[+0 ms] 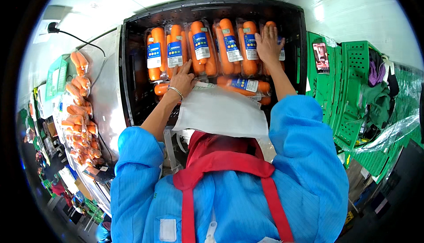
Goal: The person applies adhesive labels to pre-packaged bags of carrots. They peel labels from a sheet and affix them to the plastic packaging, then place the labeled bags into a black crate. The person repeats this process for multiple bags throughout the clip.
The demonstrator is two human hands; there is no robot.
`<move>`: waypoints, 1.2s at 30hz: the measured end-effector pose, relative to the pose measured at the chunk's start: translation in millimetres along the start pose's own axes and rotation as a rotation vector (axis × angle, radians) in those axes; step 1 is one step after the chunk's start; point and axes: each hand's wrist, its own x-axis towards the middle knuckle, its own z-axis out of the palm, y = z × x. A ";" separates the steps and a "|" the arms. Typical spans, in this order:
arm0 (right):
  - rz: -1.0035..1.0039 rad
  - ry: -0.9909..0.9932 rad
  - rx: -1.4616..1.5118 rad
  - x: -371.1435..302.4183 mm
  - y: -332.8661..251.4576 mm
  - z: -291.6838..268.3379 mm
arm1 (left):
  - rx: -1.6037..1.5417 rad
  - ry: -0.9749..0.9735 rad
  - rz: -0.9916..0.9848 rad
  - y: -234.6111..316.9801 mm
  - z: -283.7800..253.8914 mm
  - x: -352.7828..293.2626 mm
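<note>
Carrot packs point(201, 48): row upright in far black crate point(132, 66). Step: arranging, prob. L hand point(181, 80) fingers spread on a pack near-left; R hand point(267, 44) flat, open, on far-right pack. Next calls for you pressing packs flush, snug.

Ahead of your fingertips the upright carrot packs point(201, 48) are filling the black crate point(132, 66) wall to wall, blocking any reach deeper. Below your fingers, loose packs point(240, 85) and a white sheet point(221, 112) are covering the bottom; bare crate floor is showing only leftward.
</note>
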 end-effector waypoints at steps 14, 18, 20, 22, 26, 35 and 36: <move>-0.241 -0.380 0.828 -70.3 -2.0 -59.1 | -0.636 0.499 -0.042 -4.9 -76.5 -74.1; -0.137 -0.659 1.106 -93.0 -23.5 -66.0 | -0.877 0.670 -0.477 -8.1 -120.7 -184.2; -0.140 -0.789 1.058 -90.9 -25.8 -63.7 | -0.780 0.882 -0.603 -28.9 -121.4 -247.6; -0.118 -0.747 1.001 -87.1 -30.8 -57.2 | -0.921 1.054 -0.758 -29.8 -124.6 -318.4; -0.309 -0.665 0.803 -82.3 -22.5 -21.7 | -0.993 1.230 -0.821 -7.6 -114.8 -398.6; -0.973 -0.387 -0.150 -154.2 -20.6 2.4 | -0.852 1.085 -0.918 28.0 -102.1 -414.2; -0.928 -0.379 -0.085 -149.4 -17.5 1.8 | -0.812 1.023 -0.872 26.7 -102.7 -404.7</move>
